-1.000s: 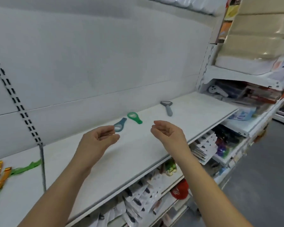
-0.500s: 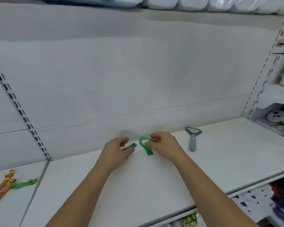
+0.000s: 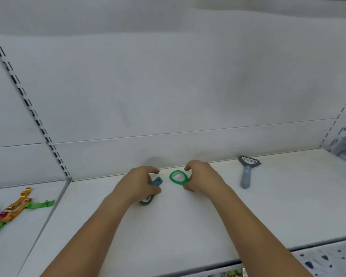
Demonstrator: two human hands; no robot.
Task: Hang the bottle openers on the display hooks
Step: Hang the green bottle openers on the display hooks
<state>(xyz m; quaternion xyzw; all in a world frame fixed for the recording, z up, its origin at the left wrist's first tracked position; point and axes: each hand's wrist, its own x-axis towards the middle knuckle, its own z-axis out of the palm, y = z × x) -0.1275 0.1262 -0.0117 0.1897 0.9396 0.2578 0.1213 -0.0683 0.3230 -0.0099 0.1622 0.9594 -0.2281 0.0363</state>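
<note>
Arms outstretched, the left hand (image 3: 139, 183) grips the teal opener (image 3: 155, 182), the right hand (image 3: 203, 176) pinches the green opener (image 3: 178, 177).

Bright, even overhead light, faint soft shadows, mild blur throughout, wide-angle bending at the edges.

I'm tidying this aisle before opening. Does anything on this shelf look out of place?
The grey peeler lies on the shelf, right of the green bottle opener and teal bottle opener: a different tool. No display hooks are visible.
</note>
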